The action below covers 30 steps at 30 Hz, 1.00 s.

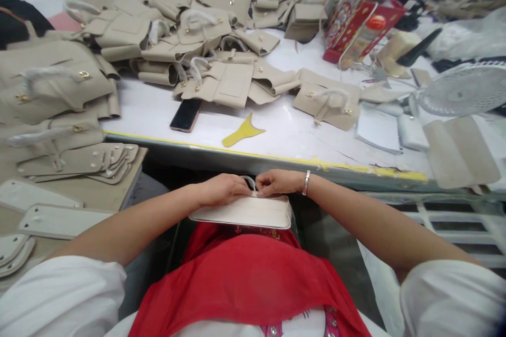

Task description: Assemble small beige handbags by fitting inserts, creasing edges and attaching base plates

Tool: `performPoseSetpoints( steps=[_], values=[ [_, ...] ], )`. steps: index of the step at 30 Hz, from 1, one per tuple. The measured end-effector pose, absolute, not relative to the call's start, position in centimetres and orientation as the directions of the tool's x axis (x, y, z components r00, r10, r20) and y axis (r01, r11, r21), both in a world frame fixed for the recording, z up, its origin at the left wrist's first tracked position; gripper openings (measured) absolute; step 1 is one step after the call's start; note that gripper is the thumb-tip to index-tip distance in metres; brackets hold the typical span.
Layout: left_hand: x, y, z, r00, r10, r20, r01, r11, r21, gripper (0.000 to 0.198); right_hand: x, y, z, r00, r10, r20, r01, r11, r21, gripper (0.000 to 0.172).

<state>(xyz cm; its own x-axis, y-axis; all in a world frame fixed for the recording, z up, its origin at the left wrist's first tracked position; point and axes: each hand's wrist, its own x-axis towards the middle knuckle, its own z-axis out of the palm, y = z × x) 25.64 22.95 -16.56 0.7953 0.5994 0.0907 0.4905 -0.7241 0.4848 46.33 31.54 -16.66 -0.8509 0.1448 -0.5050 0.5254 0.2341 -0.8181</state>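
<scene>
A small cream handbag (245,213) rests on my lap, below the table's front edge, with a thin handle (250,181) looping up between my hands. My left hand (223,189) lies along its top edge, fingers curled over the bag by the handle. With fingers bent and pinched together, my right hand (279,182) grips the top of the bag at the handle's base. Its fingertips partly hide what lies between them. On the table ahead are a yellow forked template (244,130) and a dark phone (185,115).
Beige bag pieces (213,81) with wrapped handles heap across the white table (284,139). At left, a lower board (132,168) bears stacked flat panels (67,221). A red box (356,23), a white fan (462,87) and a paper pad (378,127) stand right.
</scene>
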Motion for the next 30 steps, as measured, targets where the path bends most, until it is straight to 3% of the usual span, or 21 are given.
performPoseSetpoints(
  steps=[3,14,20,26,30],
  values=[
    [24.3,23.0,-16.4,0.795,0.602,0.073,0.485,-0.704,0.519,0.025,44.7,31.9,-16.9,-0.848,0.087,-0.523,0.528,0.229,-0.818,0.031],
    [20.3,22.2,-16.4,0.824,0.564,-0.048,0.518,-0.718,0.464,0.029,39.3,32.1,-17.7,-0.864,-0.044,-0.502,0.483,0.215,-0.849,0.029],
    [16.6,20.7,-16.3,0.783,0.622,-0.018,0.549,-0.677,0.490,0.027,35.9,31.8,-18.1,-0.865,-0.081,-0.495,0.467,0.229,-0.854,0.028],
    [14.7,19.3,-15.6,0.769,0.632,-0.099,0.622,-0.704,0.343,0.032,31.7,31.3,-18.8,-0.884,-0.133,-0.449,0.403,0.273,-0.874,0.025],
    [14.9,18.6,-15.3,0.731,0.660,-0.176,0.683,-0.700,0.209,0.034,30.8,30.9,-18.4,-0.890,-0.091,-0.447,0.400,0.314,-0.861,0.022]
  ],
)
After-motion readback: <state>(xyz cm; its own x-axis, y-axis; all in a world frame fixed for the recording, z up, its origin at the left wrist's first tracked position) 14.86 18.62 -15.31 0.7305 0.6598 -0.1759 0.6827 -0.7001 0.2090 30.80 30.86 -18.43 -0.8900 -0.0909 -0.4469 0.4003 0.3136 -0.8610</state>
